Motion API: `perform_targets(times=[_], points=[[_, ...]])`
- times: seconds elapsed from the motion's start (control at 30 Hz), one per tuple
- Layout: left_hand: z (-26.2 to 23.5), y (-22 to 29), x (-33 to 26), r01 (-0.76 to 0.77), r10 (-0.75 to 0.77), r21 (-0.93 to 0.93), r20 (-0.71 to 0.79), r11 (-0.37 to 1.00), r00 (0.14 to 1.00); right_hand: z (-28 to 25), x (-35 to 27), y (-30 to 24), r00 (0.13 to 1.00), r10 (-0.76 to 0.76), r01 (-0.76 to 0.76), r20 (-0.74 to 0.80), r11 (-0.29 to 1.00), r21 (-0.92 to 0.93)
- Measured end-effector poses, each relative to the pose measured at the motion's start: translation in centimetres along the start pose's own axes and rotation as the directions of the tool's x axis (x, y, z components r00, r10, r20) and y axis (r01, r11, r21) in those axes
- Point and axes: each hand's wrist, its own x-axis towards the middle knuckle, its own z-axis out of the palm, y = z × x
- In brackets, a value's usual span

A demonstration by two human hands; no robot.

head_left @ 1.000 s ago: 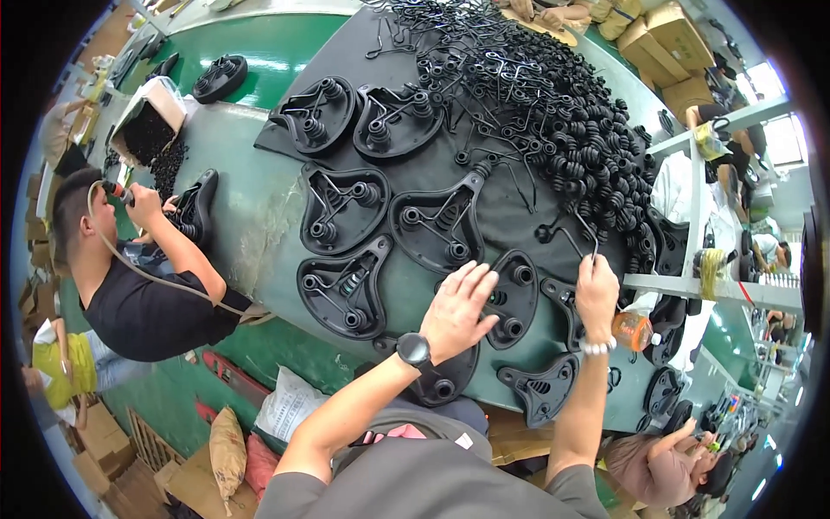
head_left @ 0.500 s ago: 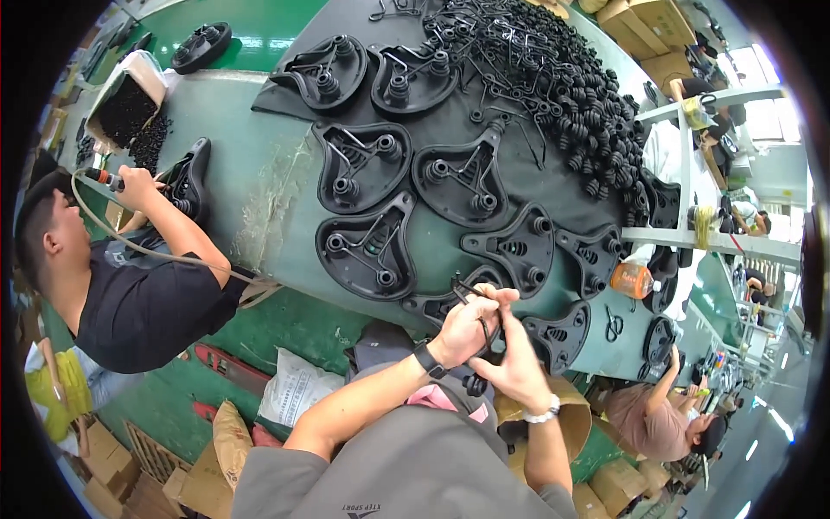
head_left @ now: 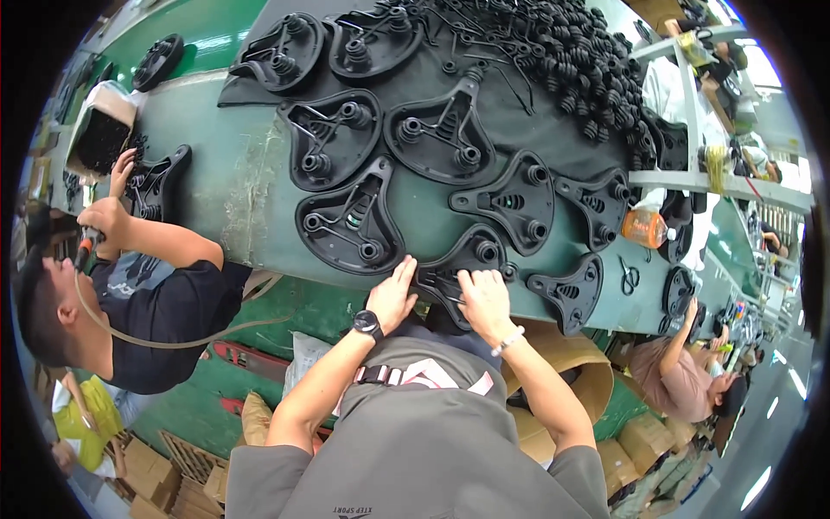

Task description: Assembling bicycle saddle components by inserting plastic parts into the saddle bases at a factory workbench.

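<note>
A black plastic bike saddle base (head_left: pixel 458 259) lies underside up at the table's near edge, directly before me, with a round black spring-like piece (head_left: pixel 487 252) on it. Against its left rim rests my left hand (head_left: pixel 393 296), fingers stretched out and holding nothing. My right hand (head_left: pixel 486 303) is closed over the base's near right part; what its curled fingers grip is hidden beneath them. Just left of this base sits another saddle base (head_left: pixel 353 221) fitted with a bent metal wire and ribbed pieces. To the far right is a saddle base (head_left: pixel 504 201) without a wire.
Further saddle bases (head_left: pixel 331 138) cover the table's middle. A heap of ribbed black pieces (head_left: pixel 579 65) and bent wires (head_left: pixel 471 35) lies beyond. Scissors (head_left: pixel 629 275) and an orange bottle (head_left: pixel 647 228) are at right. At left a co-worker (head_left: pixel 164 303) holds a power driver (head_left: pixel 85 246).
My hands have come down from holding a bent black wire piece in the air onto the saddle base, and have moved apart. The co-worker's driver has come away from their saddle base.
</note>
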Motion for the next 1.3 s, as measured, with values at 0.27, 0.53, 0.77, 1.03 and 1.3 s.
perform_targets(times=[0.27,0.53,0.77,1.03,1.3], points=[[0.4,-0.9,1.5,-0.029,0.029,-0.047,0.016,0.998,0.999,3.4,1.9,-0.6,0.992,-0.051,0.054,-0.118,0.998,0.021],[0.0,0.8,2.1,-0.021,0.018,0.059,0.053,0.998,0.998,2.5,1.9,-0.5,0.992,-0.081,0.086,-0.098,0.995,0.045],[-2.5,9.3,6.3,-0.128,0.126,-0.013,-0.134,0.992,0.983,1.3,-7.9,1.4,0.772,0.634,-0.519,0.034,0.6,0.609],[5.2,11.2,12.8,-0.025,0.029,0.044,-0.107,0.999,0.994,7.4,-9.2,2.7,0.658,0.584,-0.637,0.476,0.094,0.765],[6.6,12.6,14.2,0.119,-0.094,0.193,-0.133,0.974,0.987,10.1,-9.3,3.8,0.682,0.629,-0.54,0.373,0.089,0.837]])
